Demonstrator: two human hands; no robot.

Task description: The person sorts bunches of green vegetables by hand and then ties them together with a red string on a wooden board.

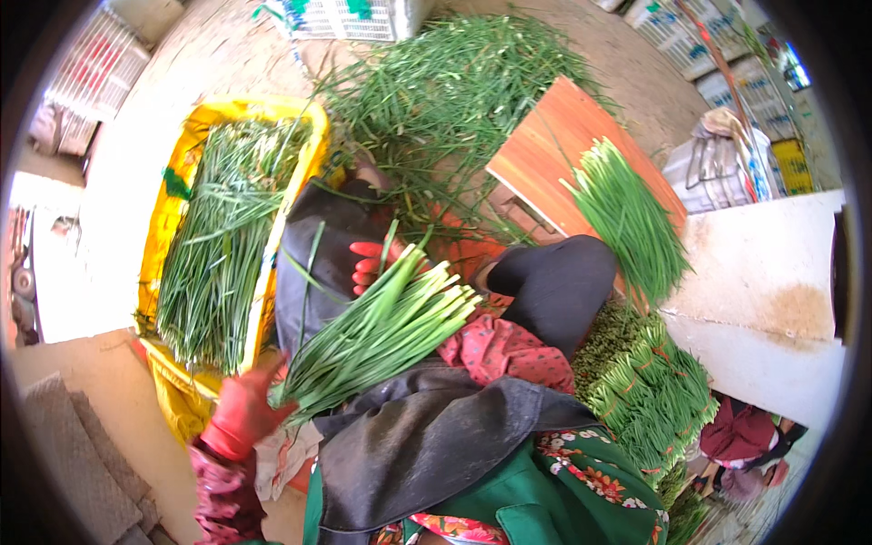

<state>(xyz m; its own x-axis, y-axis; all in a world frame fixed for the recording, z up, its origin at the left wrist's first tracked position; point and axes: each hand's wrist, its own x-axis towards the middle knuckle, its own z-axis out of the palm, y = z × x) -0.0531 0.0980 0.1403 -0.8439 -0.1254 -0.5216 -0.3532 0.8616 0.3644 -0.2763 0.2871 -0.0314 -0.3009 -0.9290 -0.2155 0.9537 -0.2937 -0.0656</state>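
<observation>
A thick bunch of green chives (372, 336) lies slanted over my lap, its pale cut ends to the upper right and leaf tips to the lower left. My right hand (366, 265), in a red glove, supports the bunch from underneath; the fingers show past its far side and the palm is hidden. At the leaf tips is my left hand (245, 409), also red-gloved, its fingers apart and slightly blurred. A yellow crate (166, 227) full of loose chives stands to the left. On a tilted wooden board (545, 145) at the right rests another bunch of chives (633, 218).
Loose green leaves (463, 86) form a large heap on the floor ahead. Tied chive bundles (649, 395) are stacked by my right side, near a white panel (763, 272). White crates (350, 20) stand farther off. Part of another person (740, 431) shows at lower right.
</observation>
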